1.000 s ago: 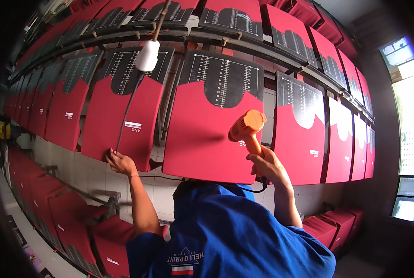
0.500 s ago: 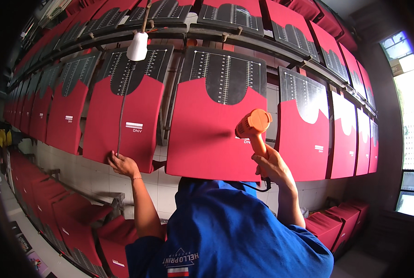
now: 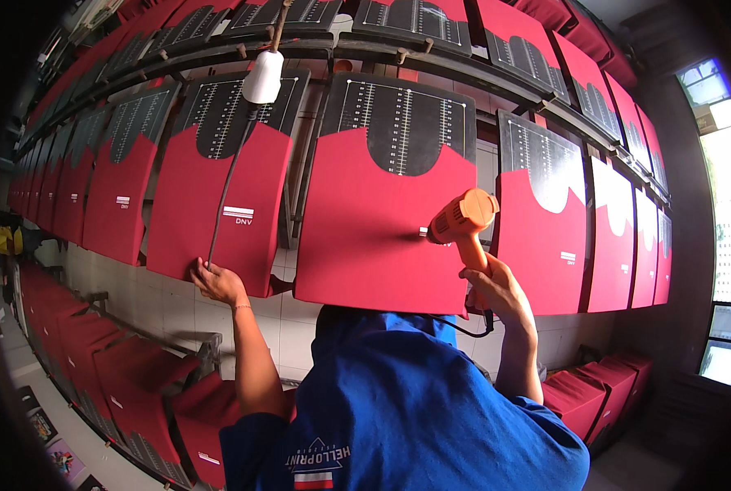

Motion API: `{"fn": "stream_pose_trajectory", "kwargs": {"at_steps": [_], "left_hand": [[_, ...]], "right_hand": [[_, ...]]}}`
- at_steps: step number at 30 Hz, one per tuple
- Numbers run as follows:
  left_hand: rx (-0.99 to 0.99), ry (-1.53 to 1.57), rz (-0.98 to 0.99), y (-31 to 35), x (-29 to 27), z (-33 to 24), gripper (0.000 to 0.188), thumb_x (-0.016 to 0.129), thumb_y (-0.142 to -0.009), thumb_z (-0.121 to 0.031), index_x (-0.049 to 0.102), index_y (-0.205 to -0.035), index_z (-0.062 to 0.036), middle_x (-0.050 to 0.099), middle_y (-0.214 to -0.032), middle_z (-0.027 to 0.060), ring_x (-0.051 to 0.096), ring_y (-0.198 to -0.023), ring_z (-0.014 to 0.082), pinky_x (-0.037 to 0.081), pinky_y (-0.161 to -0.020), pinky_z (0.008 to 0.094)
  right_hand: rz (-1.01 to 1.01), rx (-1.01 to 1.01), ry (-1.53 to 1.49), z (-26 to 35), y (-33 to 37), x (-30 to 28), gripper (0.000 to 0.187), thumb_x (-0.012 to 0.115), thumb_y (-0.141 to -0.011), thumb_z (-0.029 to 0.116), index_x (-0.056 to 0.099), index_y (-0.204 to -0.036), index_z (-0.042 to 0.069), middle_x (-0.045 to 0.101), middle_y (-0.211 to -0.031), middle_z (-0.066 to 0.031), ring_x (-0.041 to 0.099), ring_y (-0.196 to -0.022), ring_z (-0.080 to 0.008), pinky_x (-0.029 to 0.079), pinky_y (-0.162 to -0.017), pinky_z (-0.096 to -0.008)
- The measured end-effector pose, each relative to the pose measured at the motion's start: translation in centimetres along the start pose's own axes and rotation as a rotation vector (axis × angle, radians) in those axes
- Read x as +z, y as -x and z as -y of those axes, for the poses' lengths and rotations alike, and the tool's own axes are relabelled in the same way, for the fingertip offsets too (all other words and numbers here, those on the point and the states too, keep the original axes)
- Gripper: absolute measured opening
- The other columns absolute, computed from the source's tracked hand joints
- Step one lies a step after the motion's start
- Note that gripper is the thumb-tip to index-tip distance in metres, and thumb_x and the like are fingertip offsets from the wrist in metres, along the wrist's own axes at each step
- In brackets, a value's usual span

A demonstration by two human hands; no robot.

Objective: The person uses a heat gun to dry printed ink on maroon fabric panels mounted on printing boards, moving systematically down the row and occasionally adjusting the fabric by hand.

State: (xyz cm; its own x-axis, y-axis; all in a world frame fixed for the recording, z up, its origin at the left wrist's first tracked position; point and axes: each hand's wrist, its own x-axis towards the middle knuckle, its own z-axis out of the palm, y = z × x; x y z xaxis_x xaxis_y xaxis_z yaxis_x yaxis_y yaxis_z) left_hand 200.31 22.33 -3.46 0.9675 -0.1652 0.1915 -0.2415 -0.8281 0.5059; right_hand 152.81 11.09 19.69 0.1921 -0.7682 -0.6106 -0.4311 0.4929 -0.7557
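Hidden parts: the orange heat gun [image 3: 473, 214] covers most of the white print [image 3: 424, 232] on the red cloth panel [image 3: 365, 245] behind it; the gun's mouth is turned away, and dark shade lies on the cloth to its left.
Cut off: the farther rows bend into the dark rim; glare washes out the boards on the right, near the bright window [image 3: 726, 164].
Right hand: the right hand [image 3: 506, 293] is wrapped around the gun's handle; the fingers on the far side cannot be seen.
Left hand: the left hand [image 3: 221, 285] has its fingers curled on the black cord [image 3: 230, 184], at the lower edge of the neighbouring panel; how firmly cannot be told.
Heat gun: orange, with a round cap-like rear and dark slots in its side; raised in front of the panel's right part, barrel toward the left, handle slanting down. Whether it touches the cloth is unclear.
Cord: it rises to a white connector [image 3: 263, 78] hanging above.
Markings: white bars over short lettering on the panels; white scales with tiny figures on the black boards [image 3: 402, 123]; upside-down pale lettering, a peaked outline and a white-and-red block on the blue shirt [image 3: 431, 393].
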Motion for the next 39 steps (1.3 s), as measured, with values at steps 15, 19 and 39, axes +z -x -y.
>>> {"fn": "stream_pose_trajectory", "kwargs": {"at_steps": [15, 19, 39], "left_hand": [[-0.009, 0.018, 0.003, 0.0, 0.2, 0.3, 0.041, 0.037, -0.102, -0.032, 0.054, -0.134, -0.0141, 0.034, -0.15, 0.0152, 0.035, -0.137, 0.033, 0.027, -0.111, 0.0485], [0.038, -0.002, -0.006, -0.1, 0.6, 0.8, 0.04, 0.038, -0.102, -0.031, 0.054, -0.135, -0.0146, 0.033, -0.15, 0.0161, 0.034, -0.137, 0.0331, 0.027, -0.111, 0.0482], [0.052, -0.004, -0.201, -30.6, -2.3, 12.8, 0.038, 0.038, -0.103, -0.028, 0.051, -0.136, -0.0144, 0.039, -0.146, 0.0208, 0.035, -0.136, 0.0357, 0.029, -0.109, 0.0493]], "right_hand": [[-0.105, -0.061, -0.166, -1.7, 1.2, -0.9, 0.024, 0.061, -0.091, 0.014, 0.056, -0.111, 0.001, 0.053, -0.069, 0.001, 0.053, -0.054, -0.0068, 0.041, -0.047, -0.0227], [-0.076, -0.021, -0.111, -2.4, 2.0, -1.8, 0.029, 0.059, -0.093, 0.023, 0.056, -0.111, 0.0, 0.062, -0.081, -0.0006, 0.057, -0.057, -0.0054, 0.044, -0.049, -0.0206], [0.25, -0.079, -0.181, 10.3, -4.1, 26.7, 0.035, 0.063, -0.092, 0.021, 0.054, -0.117, -0.001, 0.056, -0.078, -0.0002, 0.055, -0.061, -0.0078, 0.047, -0.055, -0.0232]]}}
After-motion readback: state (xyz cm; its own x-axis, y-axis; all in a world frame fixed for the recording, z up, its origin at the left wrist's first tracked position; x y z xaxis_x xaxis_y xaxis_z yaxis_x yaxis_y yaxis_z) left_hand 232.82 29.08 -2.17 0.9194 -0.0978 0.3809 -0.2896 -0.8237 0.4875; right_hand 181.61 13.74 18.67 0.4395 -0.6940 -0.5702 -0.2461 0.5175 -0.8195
